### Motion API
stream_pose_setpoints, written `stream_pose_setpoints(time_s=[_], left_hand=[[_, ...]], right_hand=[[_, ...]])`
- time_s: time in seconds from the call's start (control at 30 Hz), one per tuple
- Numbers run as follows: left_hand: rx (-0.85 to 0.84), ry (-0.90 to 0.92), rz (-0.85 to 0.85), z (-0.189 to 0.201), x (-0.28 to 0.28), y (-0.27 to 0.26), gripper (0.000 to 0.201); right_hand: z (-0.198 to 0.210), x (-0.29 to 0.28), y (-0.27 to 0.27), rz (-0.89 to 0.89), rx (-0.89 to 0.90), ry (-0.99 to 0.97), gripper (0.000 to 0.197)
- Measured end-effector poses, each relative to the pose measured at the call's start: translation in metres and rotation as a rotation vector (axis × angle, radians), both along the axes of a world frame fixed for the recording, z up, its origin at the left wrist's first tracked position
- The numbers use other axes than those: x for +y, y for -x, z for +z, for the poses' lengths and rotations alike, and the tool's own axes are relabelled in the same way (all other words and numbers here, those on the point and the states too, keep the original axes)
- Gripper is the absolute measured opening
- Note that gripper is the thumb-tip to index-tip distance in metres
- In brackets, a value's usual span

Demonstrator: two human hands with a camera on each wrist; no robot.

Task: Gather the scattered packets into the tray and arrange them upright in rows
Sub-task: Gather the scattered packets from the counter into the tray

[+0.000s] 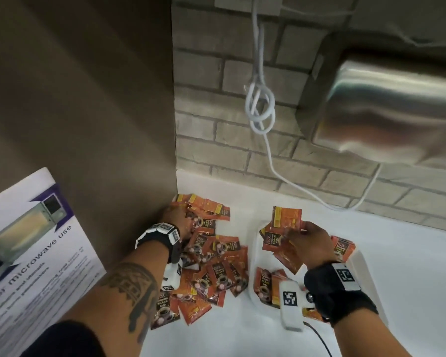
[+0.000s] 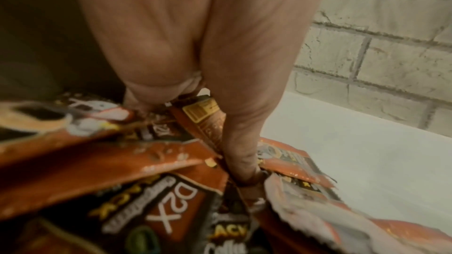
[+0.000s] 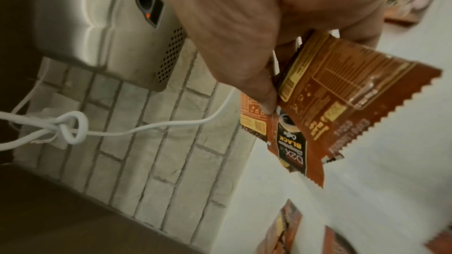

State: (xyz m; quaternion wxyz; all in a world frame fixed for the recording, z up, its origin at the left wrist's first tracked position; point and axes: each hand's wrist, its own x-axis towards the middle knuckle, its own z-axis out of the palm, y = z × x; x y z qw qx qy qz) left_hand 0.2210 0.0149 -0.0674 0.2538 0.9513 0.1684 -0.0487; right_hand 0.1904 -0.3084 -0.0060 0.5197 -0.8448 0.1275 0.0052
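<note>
Right wrist view: the fingers (image 3: 266, 92) of the right hand (image 1: 308, 240) pinch a fan of orange coffee packets (image 1: 285, 228) over the white tray (image 1: 258, 287) at lower right. Left hand (image 1: 176, 219) presses into the loose heap of packets (image 1: 211, 269) at centre, its fingers (image 2: 242, 154) curled, pinching some. White cable (image 1: 261, 109) hangs on the brick wall (image 1: 211, 104) above.
</note>
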Motion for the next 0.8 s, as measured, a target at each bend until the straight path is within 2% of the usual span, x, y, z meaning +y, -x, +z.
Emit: stream_pose_setpoints(time_s=[0.13, 0.3, 0.47, 0.53, 0.6, 0.67, 0.8], left_hand=[[0.086, -0.079, 0.034, 0.005, -0.003, 0.005, 0.032], [0.054, -0.190, 0.015, 0.005, -0.004, 0.008, 0.028], [0.002, -0.109, 0.056, 0.007, 0.003, 0.014, 0.027], [-0.005, -0.078, 0.082, 0.012, 0.004, 0.017, 0.038], [-0.019, -0.039, 0.109, 0.017, 0.006, 0.019, 0.043], [-0.048, -0.018, 0.120, 0.024, 0.007, 0.022, 0.046], [-0.126, 0.013, 0.101, 0.040, 0.010, 0.027, 0.045]], right_hand=[[-0.022, -0.013, 0.008, -0.036, 0.095, 0.083, 0.015], [-0.034, -0.014, 0.019, -0.012, 0.161, 0.286, 0.017], [-0.036, -0.012, 0.023, 0.097, 0.200, 0.306, 0.020], [-0.034, -0.009, 0.024, 0.185, 0.210, 0.271, 0.021], [-0.033, -0.007, 0.023, 0.169, 0.220, 0.197, 0.024], [-0.034, -0.007, 0.021, 0.189, 0.256, 0.224, 0.027], [-0.038, -0.009, 0.021, 0.178, 0.312, 0.249, 0.056]])
